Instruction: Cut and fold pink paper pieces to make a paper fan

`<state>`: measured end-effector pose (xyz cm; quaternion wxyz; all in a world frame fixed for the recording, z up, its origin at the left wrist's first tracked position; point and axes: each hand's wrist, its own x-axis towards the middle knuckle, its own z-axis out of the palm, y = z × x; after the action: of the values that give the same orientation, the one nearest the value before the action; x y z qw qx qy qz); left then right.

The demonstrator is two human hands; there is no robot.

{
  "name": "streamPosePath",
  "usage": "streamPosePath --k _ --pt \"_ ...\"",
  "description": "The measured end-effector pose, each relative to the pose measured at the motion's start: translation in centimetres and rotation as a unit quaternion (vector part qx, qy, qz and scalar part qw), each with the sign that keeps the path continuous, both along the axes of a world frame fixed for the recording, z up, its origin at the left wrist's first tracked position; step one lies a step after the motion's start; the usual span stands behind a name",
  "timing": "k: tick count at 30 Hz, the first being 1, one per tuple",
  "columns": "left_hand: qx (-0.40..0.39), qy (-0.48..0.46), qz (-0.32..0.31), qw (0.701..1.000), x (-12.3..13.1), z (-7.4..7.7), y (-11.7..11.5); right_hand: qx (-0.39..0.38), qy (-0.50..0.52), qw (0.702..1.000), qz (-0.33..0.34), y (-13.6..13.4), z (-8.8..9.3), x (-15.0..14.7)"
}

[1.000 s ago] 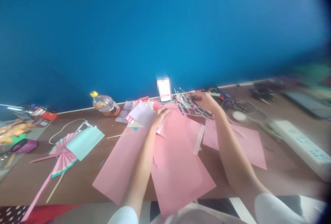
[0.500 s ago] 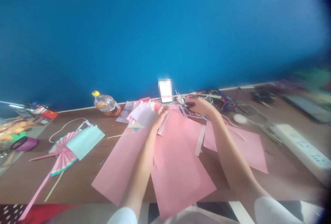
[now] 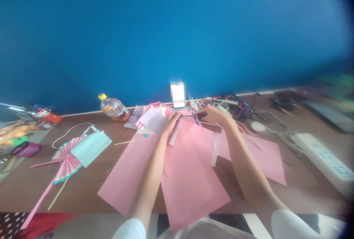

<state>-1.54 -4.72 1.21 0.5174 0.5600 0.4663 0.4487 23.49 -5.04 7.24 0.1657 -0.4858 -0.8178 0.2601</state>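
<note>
My right hand (image 3: 212, 114) is closed around dark-handled scissors (image 3: 202, 114), whose thin blades point left toward my other hand. Fingers of my left hand (image 3: 171, 122) pinch the far edge of a pink paper piece (image 3: 195, 134) close to the blade tips. Pale strips run along both sides of this piece; one is the white strip (image 3: 215, 150) at its right. Beneath it lies a larger pink sheet (image 3: 193, 191) reaching over the table's front edge. Another pink sheet (image 3: 128, 172) is partly covered by my left forearm. The exact cut line is too small to make out.
A folded pink paper fan (image 3: 69, 160) and a light-blue paper (image 3: 91, 148) lie left. Behind them lies a tilted drink bottle (image 3: 114, 109). A bright blurred screen (image 3: 177, 95) stands by the blue wall. Cables (image 3: 267, 117) and a white power strip (image 3: 325, 156) are right.
The scissors and my right hand have shifted slightly left, nearer my left hand. My left hand stays at the paper's far edge. The view has tilted a little.
</note>
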Motion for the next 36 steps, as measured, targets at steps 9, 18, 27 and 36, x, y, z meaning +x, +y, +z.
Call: streamPosePath --k 9,18,27,36 --pt "-0.011 -0.033 -0.022 0.999 0.1 -0.4 0.3 0.009 -0.023 0.999 -0.02 -0.3 0.6 0.1" --pt "0.024 -0.036 -0.039 0.998 -0.1 -0.7 0.4 -0.009 -0.023 1.0 -0.009 -0.1 0.2 0.2" --pt "0.043 -0.037 -0.066 0.996 -0.1 -0.4 0.3 -0.029 0.001 1.0 0.004 0.3 -0.4 0.7" --pt "0.056 -0.014 -0.079 0.995 -0.2 -0.2 0.2 -0.081 0.015 0.997 0.001 0.1 -0.2 1.1"
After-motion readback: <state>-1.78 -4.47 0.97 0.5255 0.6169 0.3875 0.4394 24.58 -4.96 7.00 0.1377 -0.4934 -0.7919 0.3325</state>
